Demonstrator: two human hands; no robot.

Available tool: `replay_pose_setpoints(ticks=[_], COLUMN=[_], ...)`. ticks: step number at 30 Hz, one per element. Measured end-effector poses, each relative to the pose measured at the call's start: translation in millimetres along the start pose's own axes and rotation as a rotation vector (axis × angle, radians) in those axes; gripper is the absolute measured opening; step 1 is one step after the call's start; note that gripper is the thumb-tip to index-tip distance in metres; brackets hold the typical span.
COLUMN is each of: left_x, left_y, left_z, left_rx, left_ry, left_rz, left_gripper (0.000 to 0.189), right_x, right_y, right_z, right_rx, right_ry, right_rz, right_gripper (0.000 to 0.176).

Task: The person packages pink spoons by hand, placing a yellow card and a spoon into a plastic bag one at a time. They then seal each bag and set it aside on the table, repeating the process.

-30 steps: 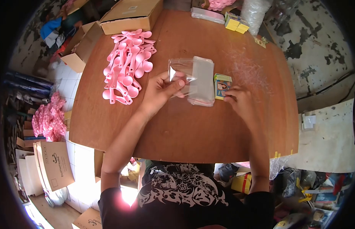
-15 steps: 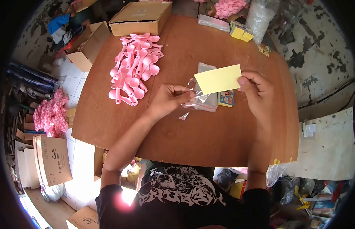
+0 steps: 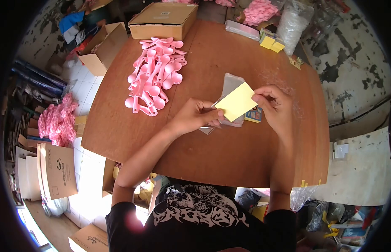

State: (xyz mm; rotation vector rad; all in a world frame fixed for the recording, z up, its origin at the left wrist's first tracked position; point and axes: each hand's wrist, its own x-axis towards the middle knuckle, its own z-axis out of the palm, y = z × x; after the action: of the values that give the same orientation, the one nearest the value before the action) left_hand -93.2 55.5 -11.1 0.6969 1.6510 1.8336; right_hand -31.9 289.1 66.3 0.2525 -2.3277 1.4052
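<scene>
My right hand (image 3: 275,107) pinches the upper right corner of a plain yellow card (image 3: 236,102) between thumb and fingers. The card slants down to the left, and its lower left end meets the thumb of my left hand (image 3: 199,116). That hand is closed on a clear plastic bag (image 3: 207,130), partly hidden by the fingers and the card. Beneath them on the table lies a stack of clear bags (image 3: 232,82). A small pile of printed cards (image 3: 254,115) shows beside it, under the yellow card's right edge.
Pink plastic spoons (image 3: 155,77) lie heaped on the brown table (image 3: 195,155), left of my hands. Behind them sits a closed cardboard box (image 3: 164,23). Yellow card stacks (image 3: 271,41) and a bulging plastic sack (image 3: 294,25) stand far right. Another person (image 3: 75,27) is at the back left.
The yellow card has come down and left to the bag in my left hand, tilting more steeply. The left hand has shifted slightly right. The whole view has turned a little.
</scene>
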Motion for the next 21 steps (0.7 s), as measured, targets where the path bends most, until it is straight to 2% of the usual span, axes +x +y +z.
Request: replay_pose_setpoints(ticks=[5, 9, 11, 12, 15, 17, 21], left_x=[-5, -2, -1, -1, -1, -2, -1], left_y=[12, 5, 5, 7, 15, 21, 27], left_z=[3, 4, 4, 5, 6, 7, 14], left_rx=[-0.106, -0.009, 0.028, 0.030, 0.076, 0.121, 0.086], left_ry=[-0.012, 0.018, 0.024, 0.036, 0.054, 0.063, 0.083], left_rz=[-0.094, -0.003, 0.052, 0.067, 0.107, 0.132, 0.213], left_gripper=[0.027, 0.028, 0.027, 0.029, 0.030, 0.029, 0.030], right_x=[-4, -5, -6, -7, -9, -11, -12], right_y=[-4, -4, -1, 0, 1, -2, -10], right_z=[7, 16, 21, 22, 23, 23, 23], right_rx=[-0.067, 0.035, -0.005, -0.006, 0.040, 0.161, 0.151], right_ry=[-0.139, -0.212, -0.254, -0.250, -0.303, -0.331, -0.363], right_rz=[0.024, -0.001, -0.124, -0.123, -0.054, 0.098, 0.105], right_gripper=[0.010, 0.011, 0.012, 0.012, 0.013, 0.015, 0.015])
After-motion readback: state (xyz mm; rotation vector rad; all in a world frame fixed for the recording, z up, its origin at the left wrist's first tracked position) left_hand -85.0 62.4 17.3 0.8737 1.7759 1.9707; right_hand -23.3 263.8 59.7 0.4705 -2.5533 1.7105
